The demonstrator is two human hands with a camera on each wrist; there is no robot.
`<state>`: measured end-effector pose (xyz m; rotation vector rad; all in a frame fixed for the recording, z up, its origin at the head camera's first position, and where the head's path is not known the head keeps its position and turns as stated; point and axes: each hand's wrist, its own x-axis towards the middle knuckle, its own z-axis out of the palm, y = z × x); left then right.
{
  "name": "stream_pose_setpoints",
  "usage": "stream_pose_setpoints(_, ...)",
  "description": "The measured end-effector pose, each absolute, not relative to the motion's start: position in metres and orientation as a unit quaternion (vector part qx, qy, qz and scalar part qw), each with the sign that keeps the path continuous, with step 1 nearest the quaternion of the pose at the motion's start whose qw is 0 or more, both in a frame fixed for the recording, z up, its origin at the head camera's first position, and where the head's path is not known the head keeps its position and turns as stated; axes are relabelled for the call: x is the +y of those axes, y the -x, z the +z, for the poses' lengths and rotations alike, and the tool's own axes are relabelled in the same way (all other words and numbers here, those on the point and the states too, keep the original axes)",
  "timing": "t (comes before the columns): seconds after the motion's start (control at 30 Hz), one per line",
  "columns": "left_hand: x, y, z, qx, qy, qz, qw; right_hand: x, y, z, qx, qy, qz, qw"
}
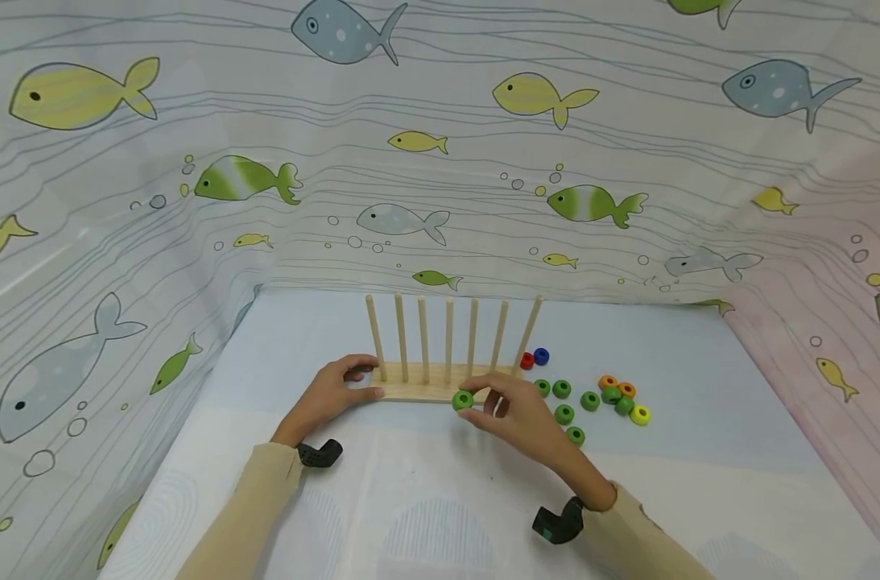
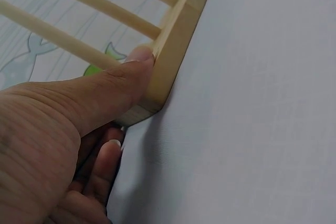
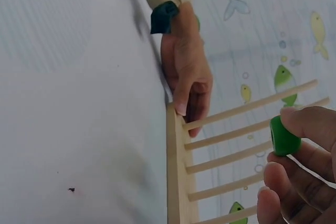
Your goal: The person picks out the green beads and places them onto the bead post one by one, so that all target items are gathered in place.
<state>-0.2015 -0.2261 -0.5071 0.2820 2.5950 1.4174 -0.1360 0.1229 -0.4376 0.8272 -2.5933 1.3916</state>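
Note:
A wooden pegboard (image 1: 418,391) lies crosswise in front of me, with several upright bare pegs (image 1: 449,338) on its base. My left hand (image 1: 329,396) grips the base's left end; in the left wrist view the thumb (image 2: 113,85) lies along the top near an end peg, with the other fingers partly hidden around the end. Between thumb and fingers, my right hand (image 1: 522,415) pinches a green bead (image 1: 462,400) in front of the board, right of its middle. The right wrist view shows this green bead (image 3: 286,137) held from the side, overlapping the pegs.
Loose green beads (image 1: 590,400) lie right of the board, several of them near my right hand. Farther right are two orange beads (image 1: 608,383) and a yellow bead (image 1: 640,415). A red bead (image 1: 527,361) and a blue bead (image 1: 542,356) sit behind the board's right end.

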Motion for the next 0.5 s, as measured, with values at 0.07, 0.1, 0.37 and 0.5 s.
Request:
stream_pose_setpoints(0.07,-0.226,0.201,-0.507,0.871,-0.095,0.475,0.085,0.12,0.138,-0.437,-0.846,-0.274,0.454,0.045)
stream_pose_setpoints(0.1,-0.226,0.201,-0.507,0.871,-0.095,0.475,0.085,0.118,0.139,-0.436,-0.846,-0.277,0.453,0.047)
stream_pose_setpoints(0.37,-0.226,0.201,-0.506,0.87,-0.099,0.477,0.084,0.104,0.148,-0.432,-0.834,-0.3,0.459,0.056)
stream_pose_setpoints(0.5,-0.226,0.201,-0.506,0.869,-0.097,0.477,0.086,0.097,0.15,-0.427,-0.834,-0.304,0.457,0.055)
